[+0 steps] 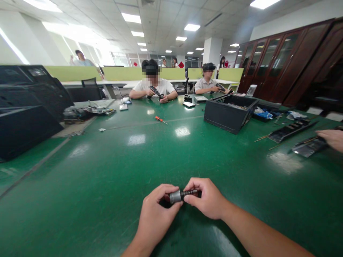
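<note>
grey metal cylinder (175, 196) gripped in left hand (159, 210), thumb and fingers closed round it; dark shaft (189, 192) pinched by right hand (209, 200). long axis crosswise, hand to hand, over green table (107, 171).

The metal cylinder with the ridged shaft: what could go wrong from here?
The metal cylinder sits in the fingers of the left hand, so it might slip and roll on the glossy green tabletop. The ridged shaft, at the right hand's fingertips, could be strained if the two hands pull out of line.
</note>
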The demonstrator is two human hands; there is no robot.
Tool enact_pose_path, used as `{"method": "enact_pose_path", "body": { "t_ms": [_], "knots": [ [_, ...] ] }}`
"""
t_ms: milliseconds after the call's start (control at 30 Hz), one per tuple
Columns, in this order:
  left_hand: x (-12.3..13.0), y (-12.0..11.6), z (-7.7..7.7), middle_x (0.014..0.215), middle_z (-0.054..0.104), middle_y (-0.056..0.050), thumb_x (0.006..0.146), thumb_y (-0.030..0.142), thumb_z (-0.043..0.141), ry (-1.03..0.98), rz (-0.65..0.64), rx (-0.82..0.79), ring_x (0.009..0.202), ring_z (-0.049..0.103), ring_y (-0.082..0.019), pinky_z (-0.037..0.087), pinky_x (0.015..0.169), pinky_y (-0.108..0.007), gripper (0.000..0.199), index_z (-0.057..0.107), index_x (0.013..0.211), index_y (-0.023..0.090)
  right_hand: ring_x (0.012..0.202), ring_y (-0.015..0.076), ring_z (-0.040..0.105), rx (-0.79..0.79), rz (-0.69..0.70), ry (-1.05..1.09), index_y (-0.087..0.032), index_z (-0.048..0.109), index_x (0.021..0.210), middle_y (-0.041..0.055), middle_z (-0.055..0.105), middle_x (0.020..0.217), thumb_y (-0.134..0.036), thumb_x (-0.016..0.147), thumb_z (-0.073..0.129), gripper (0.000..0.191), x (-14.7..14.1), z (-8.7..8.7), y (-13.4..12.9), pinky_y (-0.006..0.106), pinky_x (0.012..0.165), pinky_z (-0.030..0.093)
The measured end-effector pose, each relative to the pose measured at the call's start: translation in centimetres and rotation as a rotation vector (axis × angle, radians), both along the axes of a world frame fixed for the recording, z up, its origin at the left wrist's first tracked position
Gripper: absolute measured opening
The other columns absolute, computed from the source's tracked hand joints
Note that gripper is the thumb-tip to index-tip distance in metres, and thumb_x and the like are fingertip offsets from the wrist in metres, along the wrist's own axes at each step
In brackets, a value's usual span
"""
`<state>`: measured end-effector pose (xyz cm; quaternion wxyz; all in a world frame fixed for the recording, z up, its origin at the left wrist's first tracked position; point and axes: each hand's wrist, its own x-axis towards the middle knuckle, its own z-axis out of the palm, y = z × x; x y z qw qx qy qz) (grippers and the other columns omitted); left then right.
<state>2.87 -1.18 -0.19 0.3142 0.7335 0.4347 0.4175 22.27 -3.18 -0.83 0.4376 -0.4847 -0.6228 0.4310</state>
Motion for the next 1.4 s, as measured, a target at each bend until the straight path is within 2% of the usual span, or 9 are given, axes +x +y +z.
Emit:
{"method": "enact_pose_path", "body": {
  "t_ms": [1400],
  "knots": [
    [-0.27,-0.08,-0.22,0.091,0.074,-0.001,0.071,0.022,0.075,-0.016,0.018,-0.019,0.081,0.070,-0.019,0.055,0.072,-0.028,0.020,0.074,0.091,0.024,0.057,0.0125,0.054,-0.029,0.006,0.052,-0.017,0.065,0.081,-0.0030,0.062,0.063,-0.017,0.077,0.067,0.005,-0.12,0.28,-0.07,0.024,0.059,0.041]
  ]
}}
